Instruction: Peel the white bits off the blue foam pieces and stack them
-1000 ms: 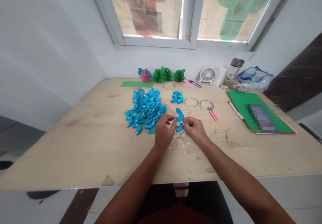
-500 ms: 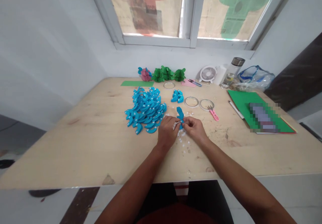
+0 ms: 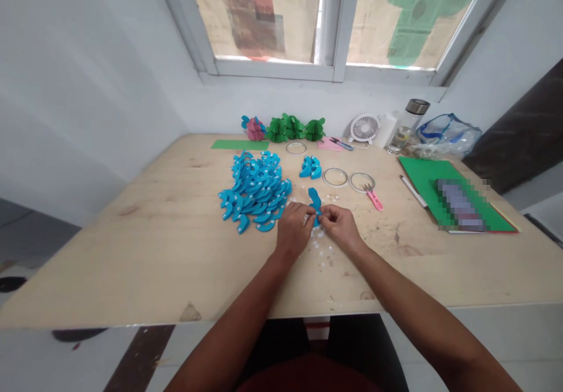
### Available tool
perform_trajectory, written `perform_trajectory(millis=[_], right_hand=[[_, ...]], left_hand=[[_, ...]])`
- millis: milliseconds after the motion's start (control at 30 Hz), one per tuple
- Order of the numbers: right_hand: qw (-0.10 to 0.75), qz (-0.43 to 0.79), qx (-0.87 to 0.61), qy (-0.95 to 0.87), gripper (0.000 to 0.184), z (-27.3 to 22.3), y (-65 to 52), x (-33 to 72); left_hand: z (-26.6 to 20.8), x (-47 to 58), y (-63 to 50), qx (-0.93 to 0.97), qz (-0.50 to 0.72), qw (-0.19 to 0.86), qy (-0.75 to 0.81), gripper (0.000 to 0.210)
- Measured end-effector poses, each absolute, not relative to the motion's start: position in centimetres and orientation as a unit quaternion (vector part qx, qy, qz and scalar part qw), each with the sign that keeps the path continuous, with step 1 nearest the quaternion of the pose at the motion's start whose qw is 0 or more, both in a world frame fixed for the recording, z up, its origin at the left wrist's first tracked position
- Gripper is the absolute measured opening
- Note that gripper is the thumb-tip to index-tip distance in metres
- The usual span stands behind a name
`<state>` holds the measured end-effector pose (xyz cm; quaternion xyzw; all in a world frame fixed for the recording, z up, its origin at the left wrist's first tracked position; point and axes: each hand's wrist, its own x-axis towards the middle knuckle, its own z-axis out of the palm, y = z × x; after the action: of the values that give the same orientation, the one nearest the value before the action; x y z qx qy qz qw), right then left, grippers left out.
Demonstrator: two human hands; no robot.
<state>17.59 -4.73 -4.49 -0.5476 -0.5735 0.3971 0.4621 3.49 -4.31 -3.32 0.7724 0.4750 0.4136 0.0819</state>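
Note:
A blue folded paper piece (image 3: 314,197) stands up between my two hands near the middle of the table. My left hand (image 3: 294,227) pinches it from the left, thumb and forefinger closed. From the right, my right hand (image 3: 341,225) grips its other side between thumb and finger. The fingertips hide the lower part of the piece. Tiny white paper bits (image 3: 324,254) lie scattered beneath and in front of the hands. Just left is a big heap of blue curved paper pieces (image 3: 257,189) with white squares on them. A smaller blue cluster (image 3: 310,168) sits beyond my hands.
Rolls of thin tape (image 3: 335,169) and pink-handled snips (image 3: 373,198) lie to the right. Green sheets (image 3: 422,172) carry a blurred object. Along the wall stand green paper figures (image 3: 292,127), a small fan (image 3: 365,128), a bottle (image 3: 407,123) and a plastic bag (image 3: 453,137).
Both hands keep nearly the same place and grip on the blue paper piece. The camera view has shifted very slightly.

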Motion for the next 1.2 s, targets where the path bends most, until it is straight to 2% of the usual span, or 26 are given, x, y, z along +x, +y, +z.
perform_trajectory(millis=[467,867,1033,1200], right_hand=[[0.475,0.431,-0.534,-0.551,0.012,-4.57,-4.62,17.47],[0.459,0.428,-0.538,-0.563,0.022,-3.82,-4.73,17.62],[0.464,0.405,-0.555,-0.559,0.025,-4.01,-4.50,17.74],[0.482,0.395,-0.559,-0.547,0.025,-4.31,-4.40,17.92]], left_hand=[[-3.39,3.66,-4.38,0.785,0.412,0.040,0.461,0.009],[-3.48,3.65,-4.45,0.797,0.405,0.014,0.447,0.010],[-3.26,3.76,-4.72,0.796,0.417,0.026,0.438,0.010],[-2.95,3.70,-4.81,0.779,0.443,0.081,0.437,0.007]])
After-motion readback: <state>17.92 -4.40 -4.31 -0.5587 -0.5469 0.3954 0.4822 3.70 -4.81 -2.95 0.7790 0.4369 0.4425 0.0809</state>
